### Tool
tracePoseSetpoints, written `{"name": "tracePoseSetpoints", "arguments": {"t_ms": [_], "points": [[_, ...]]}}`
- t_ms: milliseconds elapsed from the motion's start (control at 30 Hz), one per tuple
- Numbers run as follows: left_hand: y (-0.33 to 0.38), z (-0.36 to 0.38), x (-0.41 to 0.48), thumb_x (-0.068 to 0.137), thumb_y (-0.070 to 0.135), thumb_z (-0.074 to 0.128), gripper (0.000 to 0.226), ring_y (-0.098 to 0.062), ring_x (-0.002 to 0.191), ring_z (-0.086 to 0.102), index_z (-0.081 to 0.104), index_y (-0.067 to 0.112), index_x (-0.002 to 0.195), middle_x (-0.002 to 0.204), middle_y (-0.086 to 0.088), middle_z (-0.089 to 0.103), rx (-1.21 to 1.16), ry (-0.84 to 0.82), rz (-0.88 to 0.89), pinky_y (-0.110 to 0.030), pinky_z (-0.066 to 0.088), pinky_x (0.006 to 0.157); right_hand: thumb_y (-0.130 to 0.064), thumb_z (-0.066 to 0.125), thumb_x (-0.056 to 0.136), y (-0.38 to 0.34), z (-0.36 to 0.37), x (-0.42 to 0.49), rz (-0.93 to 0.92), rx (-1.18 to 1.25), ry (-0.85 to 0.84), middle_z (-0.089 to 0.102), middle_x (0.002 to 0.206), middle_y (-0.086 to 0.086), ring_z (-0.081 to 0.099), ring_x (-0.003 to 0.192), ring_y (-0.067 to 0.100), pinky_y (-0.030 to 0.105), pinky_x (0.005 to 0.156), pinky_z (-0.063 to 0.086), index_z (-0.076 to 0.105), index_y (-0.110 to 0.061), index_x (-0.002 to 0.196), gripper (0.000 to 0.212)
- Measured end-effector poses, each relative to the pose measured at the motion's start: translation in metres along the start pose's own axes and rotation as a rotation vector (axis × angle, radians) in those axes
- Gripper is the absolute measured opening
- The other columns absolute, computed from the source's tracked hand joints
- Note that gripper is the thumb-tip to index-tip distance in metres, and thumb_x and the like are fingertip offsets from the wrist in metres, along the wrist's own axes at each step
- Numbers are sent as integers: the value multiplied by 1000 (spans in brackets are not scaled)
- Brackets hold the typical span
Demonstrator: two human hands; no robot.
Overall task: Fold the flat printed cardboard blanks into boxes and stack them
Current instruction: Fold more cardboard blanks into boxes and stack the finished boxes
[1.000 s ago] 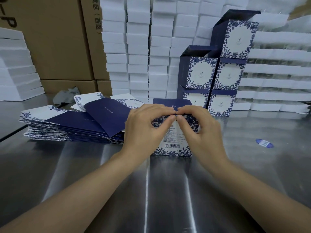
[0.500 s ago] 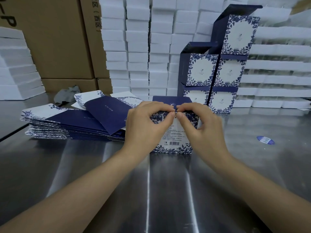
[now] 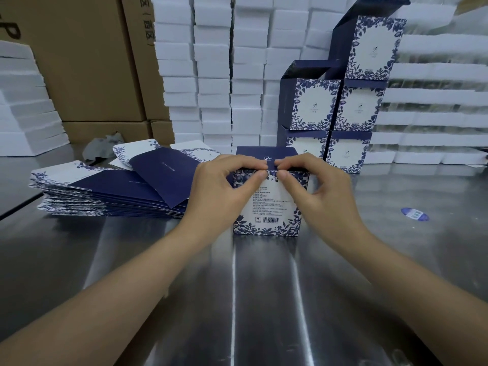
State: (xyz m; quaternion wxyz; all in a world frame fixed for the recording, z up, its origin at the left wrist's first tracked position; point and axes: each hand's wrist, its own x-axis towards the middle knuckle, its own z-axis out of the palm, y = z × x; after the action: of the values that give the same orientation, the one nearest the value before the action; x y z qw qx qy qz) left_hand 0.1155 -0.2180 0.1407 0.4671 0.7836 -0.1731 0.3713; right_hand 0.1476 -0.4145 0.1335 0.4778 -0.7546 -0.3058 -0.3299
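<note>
A blue-and-white floral box stands upright on the steel table, its barcode side facing me and its navy lid flap raised behind. My left hand and my right hand both pinch its top front edge, thumbs on the front face, fingers curled over the rim. A pile of flat printed blanks lies to the left. Folded boxes are stacked behind, some with lids open.
White foam blocks are stacked high along the back and at the left. Brown cartons stand at the back left. A crumpled grey cloth and a blue oval sticker lie on the table.
Both hands stay on the box's top edge. The fingertips have shifted slightly along the rim, and the view has tilted a little.
</note>
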Motion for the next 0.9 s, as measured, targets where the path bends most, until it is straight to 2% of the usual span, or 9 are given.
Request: {"name": "tracePoseSetpoints", "arguments": {"t_ms": [133,333,433,500,567,667,767,900], "points": [[-6,-10,4,93,18,81,14,-4,115,71,83,24,106,108,17,80,-73,-74,-54,-40,53,107,-21,73,98,2,-2,0,-14,0,-11,78,108,-14,73,107,10,47,97,56,76,-20,107,10],[-5,-4,2,95,17,79,13,-4,112,70,83,26,104,104,19,79,-24,-31,-13,-30,53,101,-21,73,100,2,1,1,-5,-36,7,78,108,-16,72,107,5,41,96,57,76,-21,106,7],[-4,-9,4,94,15,79,13,-3,112,71,83,22,104,106,17,80,-49,-74,-37,-32,53,104,-18,74,99,3,-3,0,0,-23,13,78,109,-16,72,108,4,35,95,56,77,-21,106,8],[-6,-15,5,94,13,79,15,-2,112,71,83,21,105,107,17,80,-58,-84,-42,-32,54,103,-14,73,98,4,-4,0,6,9,11,78,110,-13,72,111,6,39,95,57,77,-18,107,10],[-7,-16,4,94,12,78,16,-1,112,71,83,21,106,107,17,80,-47,-82,-30,-25,54,100,-13,73,99,5,-4,0,12,32,8,79,109,-11,73,112,9,47,95,59,78,-17,106,9],[-8,-11,5,95,11,77,16,-1,110,70,83,22,105,106,17,80,4,-65,3,-17,49,94,-14,71,100,6,-2,1,9,14,13,79,105,-11,74,107,13,49,92,59,78,-16,106,9],[-9,-12,6,95,10,78,16,-1,111,70,83,21,104,106,17,80,-29,-77,-19,-21,52,94,-15,72,99,7,-3,0,21,42,7,79,107,-11,74,109,12,50,94,59,78,-18,106,9],[-16,-20,4,93,12,80,13,-3,115,71,83,20,104,108,14,80,-126,-72,-69,-33,61,94,-12,74,97,6,-5,0,20,95,10,78,108,-9,73,113,12,48,94,61,74,-25,102,14]]}}
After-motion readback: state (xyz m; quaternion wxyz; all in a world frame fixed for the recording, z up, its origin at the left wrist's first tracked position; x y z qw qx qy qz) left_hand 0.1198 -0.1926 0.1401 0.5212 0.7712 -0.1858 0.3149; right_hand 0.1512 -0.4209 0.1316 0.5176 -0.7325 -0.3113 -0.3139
